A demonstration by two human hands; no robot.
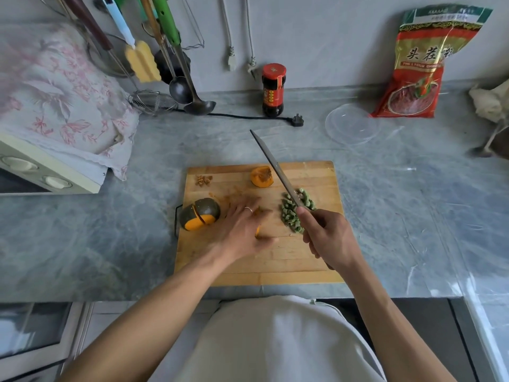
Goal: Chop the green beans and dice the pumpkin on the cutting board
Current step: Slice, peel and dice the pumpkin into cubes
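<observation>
Two pumpkin pieces (200, 217) look hard and slick, so we judge flat-side-down steadiest; left hand (242, 227) spreads over a slice (257, 232), right hand (327, 238) grips the knife (278, 172).

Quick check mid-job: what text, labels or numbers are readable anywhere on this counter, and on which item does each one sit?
"头茬" in large characters, with a third character lost in glare: red and gold packet leaning on the wall.
Smaller Latin line under it: too blurred to read.
White print on the packet's green top band: too blurred.
Dark sauce jar with red lid: yellow round marks on its label, not legible.
Nothing else carries text.
</observation>
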